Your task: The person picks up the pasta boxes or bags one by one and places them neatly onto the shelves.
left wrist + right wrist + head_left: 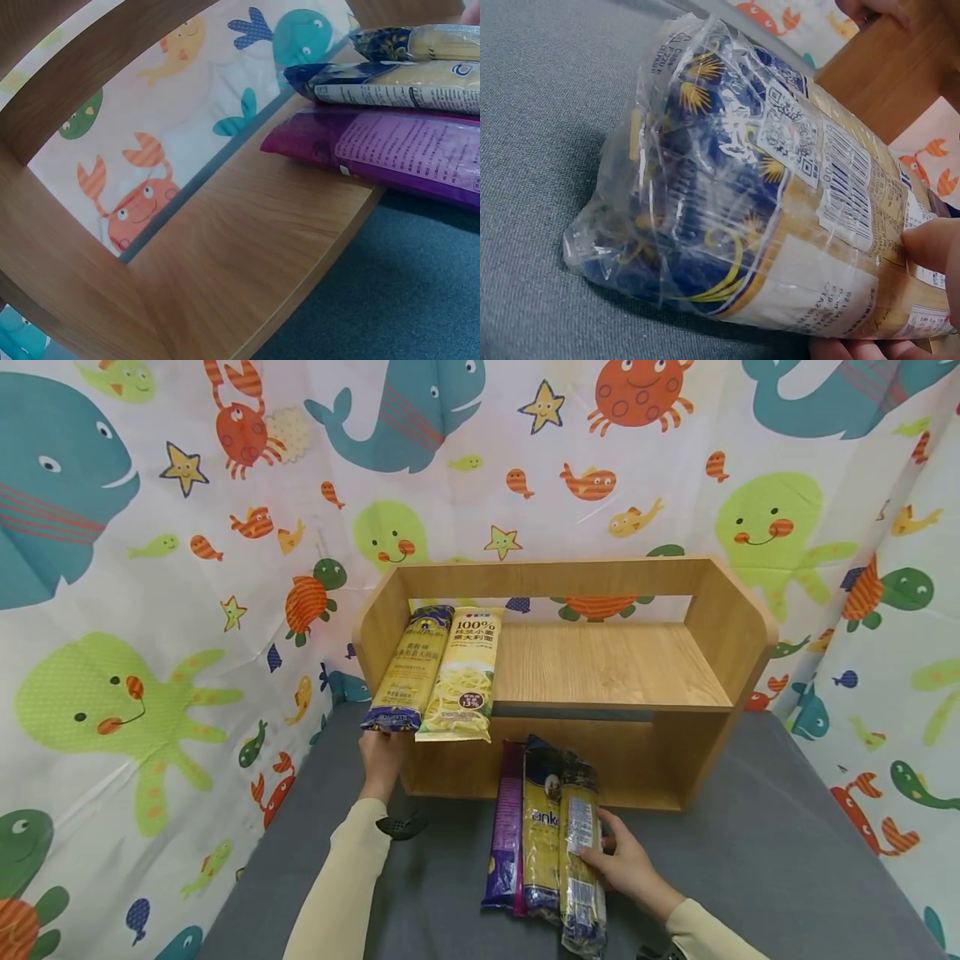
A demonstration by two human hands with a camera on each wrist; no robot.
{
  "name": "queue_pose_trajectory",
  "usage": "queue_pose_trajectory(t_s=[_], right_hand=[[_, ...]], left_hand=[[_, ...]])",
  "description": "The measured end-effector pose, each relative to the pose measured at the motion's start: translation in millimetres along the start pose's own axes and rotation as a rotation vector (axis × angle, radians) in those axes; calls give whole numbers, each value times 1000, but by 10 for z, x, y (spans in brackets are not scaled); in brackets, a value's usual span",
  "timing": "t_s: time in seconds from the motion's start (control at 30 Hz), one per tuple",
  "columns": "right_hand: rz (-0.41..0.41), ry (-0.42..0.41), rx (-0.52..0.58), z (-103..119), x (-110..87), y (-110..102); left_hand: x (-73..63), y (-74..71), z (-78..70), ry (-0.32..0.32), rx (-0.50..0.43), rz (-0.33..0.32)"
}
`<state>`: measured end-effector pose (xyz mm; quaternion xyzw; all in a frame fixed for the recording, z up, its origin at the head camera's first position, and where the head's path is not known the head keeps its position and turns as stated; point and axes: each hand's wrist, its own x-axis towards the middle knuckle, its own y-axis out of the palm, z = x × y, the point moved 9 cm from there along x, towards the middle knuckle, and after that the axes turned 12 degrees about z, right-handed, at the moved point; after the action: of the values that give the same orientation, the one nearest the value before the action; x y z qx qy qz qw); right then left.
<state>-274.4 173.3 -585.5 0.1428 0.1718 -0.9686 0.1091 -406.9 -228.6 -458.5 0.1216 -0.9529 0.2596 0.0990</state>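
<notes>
My right hand (626, 864) grips the side of a clear-wrapped spaghetti pack (581, 827), thumb on top and fingers along its edge. Left of that pack lie a blue and yellow pasta pack (542, 852) and a purple pack (506, 835), their far ends on the rack's lower shelf (240, 232). My left hand (381, 764) is at the near end of a blue and gold spaghetti pack (411, 668) on the upper shelf; its fingers are mostly hidden beneath the pack. A cream pasta pack (467, 677) lies alongside on that shelf.
The two-tier wooden rack (742, 627) has raised side panels and a back rail. It stands on a grey cloth surface (442, 877). Behind it hangs a curtain (262, 552) printed with sea animals. The upper shelf's front edge overhangs the lower one.
</notes>
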Motion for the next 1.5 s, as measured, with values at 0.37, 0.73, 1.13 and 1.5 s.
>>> queue_pose_trajectory(t_s=[0.37,0.73,1.13,1.5], right_hand=[[9,-30,7,23,8,20],[17,-59,-116,131,-4,38],[7,-30,-63,106,23,48],[-19,-29,11,108,-49,-51]], left_hand=[[18,18,10,-16,-21,23],[2,-9,-18,10,20,-8],[-14,-20,15,6,43,-12],[-17,15,19,8,47,0]])
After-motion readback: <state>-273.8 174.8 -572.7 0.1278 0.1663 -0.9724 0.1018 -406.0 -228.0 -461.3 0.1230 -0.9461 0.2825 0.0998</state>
